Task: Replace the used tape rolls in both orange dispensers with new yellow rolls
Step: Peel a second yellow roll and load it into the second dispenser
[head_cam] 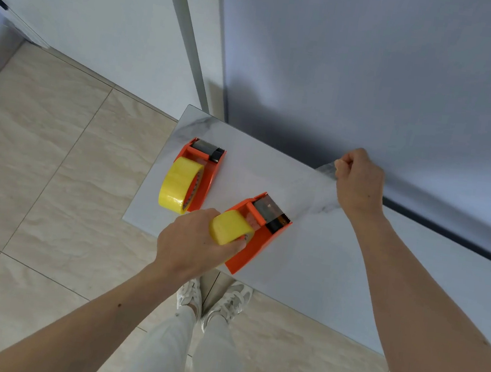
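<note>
Low in the frame's centre the left hand [193, 242] clamps the near dispenser [258, 236] and its yellow roll [230, 226] while the right hand [358, 180] pinches drawn-out tape [325, 176] at centre right, the far dispenser [201, 170] beyond on the worktop [305, 269] already loaded, so only threading seems left.

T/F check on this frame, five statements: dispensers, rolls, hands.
1. Both orange dispensers sit on the table. True: far dispenser, near dispenser.
2. The far dispenser has no roll. False: a yellow roll is mounted on it.
3. The left hand grips the near roll at the near dispenser. True.
4. The right hand rests flat on the table. False: it is fisted, pinching a clear tape strip pulled out past the cutter.
5. A loose used roll lies on the table. False: none is in view.
</note>
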{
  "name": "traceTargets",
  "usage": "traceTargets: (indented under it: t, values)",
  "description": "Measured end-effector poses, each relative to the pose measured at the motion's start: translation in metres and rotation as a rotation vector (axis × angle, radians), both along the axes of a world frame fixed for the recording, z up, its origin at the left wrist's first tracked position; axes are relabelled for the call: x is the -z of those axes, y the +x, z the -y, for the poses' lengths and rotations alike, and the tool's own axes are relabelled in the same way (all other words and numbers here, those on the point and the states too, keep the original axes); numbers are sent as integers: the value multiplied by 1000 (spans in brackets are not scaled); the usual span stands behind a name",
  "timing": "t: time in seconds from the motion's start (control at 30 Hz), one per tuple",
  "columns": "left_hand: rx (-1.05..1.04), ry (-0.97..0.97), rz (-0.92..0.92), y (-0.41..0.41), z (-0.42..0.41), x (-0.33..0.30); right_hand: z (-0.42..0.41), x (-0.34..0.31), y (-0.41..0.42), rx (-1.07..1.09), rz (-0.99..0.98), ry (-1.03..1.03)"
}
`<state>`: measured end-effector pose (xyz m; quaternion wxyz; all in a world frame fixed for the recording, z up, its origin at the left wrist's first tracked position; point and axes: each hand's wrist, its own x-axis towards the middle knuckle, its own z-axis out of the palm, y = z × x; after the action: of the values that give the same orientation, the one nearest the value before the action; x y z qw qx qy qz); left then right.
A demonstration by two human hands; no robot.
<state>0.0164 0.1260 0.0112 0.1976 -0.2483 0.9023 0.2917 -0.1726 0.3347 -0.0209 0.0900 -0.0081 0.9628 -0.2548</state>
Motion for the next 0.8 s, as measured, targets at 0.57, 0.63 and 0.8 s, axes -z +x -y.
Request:
traceTargets:
  t: [0.57,0.63,0.8]
  values:
    - [-160,391,-144,7,-1,2,-12,2,2,163,91,-130]
    - [-180,467,-156,7,1,2,-12,-1,1,169,109,-148]
    - [-151,401,-136,10,7,4,-8,-9,-7,141,125,-171]
